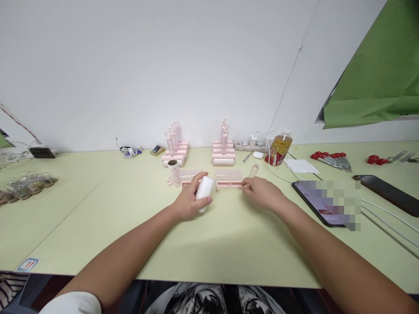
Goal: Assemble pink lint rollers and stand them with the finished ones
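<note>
My left hand (189, 201) is wrapped round a white roll (204, 191), held tilted just above the pale green table (108, 209). My right hand (262, 192) rests on the table with its fingertips pinching the right end of a flat pink case (228, 177). A second pink case (190, 175) lies just behind my left hand. A clear pink tube (174, 172) stands upright to the left of it, and a small clear tube (253, 170) stands behind my right hand.
Two stacks of pink pieces (176, 153) (224, 153) stand at the back. A drink bottle (279, 148), a power strip (251, 144), red-handled scissors (330, 158), a phone (324, 201) and a dark tablet (389, 193) lie to the right. Jars (26, 185) sit far left.
</note>
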The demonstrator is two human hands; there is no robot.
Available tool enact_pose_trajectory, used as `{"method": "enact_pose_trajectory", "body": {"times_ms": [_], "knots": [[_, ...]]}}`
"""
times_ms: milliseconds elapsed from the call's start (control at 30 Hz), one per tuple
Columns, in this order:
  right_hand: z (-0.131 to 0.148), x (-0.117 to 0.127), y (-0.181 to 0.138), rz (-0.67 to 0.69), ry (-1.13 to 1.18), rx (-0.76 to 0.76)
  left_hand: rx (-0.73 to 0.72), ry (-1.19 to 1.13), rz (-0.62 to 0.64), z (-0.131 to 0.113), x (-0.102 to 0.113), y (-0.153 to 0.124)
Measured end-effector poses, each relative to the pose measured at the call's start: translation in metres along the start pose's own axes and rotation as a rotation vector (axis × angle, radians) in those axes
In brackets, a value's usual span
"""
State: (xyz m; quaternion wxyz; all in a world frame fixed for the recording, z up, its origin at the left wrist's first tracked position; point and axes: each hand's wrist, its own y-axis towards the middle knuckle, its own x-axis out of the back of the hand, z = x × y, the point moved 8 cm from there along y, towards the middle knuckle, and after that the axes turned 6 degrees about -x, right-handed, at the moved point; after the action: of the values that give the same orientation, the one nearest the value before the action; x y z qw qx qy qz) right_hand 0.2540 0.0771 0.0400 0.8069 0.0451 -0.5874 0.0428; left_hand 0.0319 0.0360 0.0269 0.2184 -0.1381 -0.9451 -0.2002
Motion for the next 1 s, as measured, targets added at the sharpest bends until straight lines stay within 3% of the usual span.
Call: {"method": "enact_pose_trajectory", "body": {"times_ms": [200,400,633,1000], "knots": [[0.0,-0.017,-0.003,0.138,-0.101,-0.031,0.048,-0.115,-0.035,0.01,0.001,0.001],[0.009,-0.012,-0.004,0.074,-0.09,0.021,0.043,-0.182,-0.097,0.007,0.005,0.002],[0.035,-0.023,-0.011,0.04,0.112,0.284,0.111,-0.255,-0.107,0.013,0.002,0.004],[0.035,-0.036,-0.008,0.138,0.522,0.209,0.247,-0.427,-0.054,0.015,-0.008,0.004]]}}
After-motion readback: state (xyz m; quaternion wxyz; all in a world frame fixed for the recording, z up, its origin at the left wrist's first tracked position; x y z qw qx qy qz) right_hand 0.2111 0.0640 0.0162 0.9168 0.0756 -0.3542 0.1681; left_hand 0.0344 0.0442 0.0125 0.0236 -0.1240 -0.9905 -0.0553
